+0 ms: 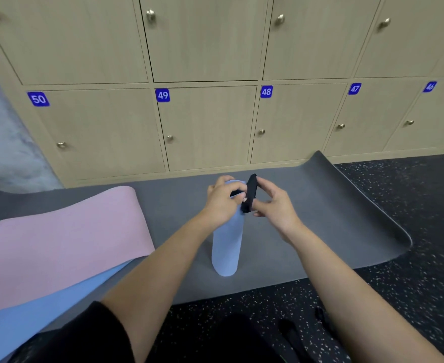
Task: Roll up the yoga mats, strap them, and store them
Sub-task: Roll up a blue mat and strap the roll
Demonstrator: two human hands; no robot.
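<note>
A black strap (249, 195) is pinched by the left grip (222, 199) and the right grip (275, 203) at the far end of a rolled blue mat (226, 247) — laid beneath them on a grey mat (320, 218), seemingly to be bound shut.

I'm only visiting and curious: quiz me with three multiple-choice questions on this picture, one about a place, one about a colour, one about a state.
1. Where does the rolled mat lie?
A on the grey mat
B on the pink mat
C inside a locker

2. What colour is the strap?
A white
B black
C red

3. Locker 49's door is:
A shut
B wide open
C missing

Answers: 1 A, grey mat shows all round the roll. 2 B, the strap pinched by the right hand is black. 3 A, the door sits flush with its neighbours.
</note>
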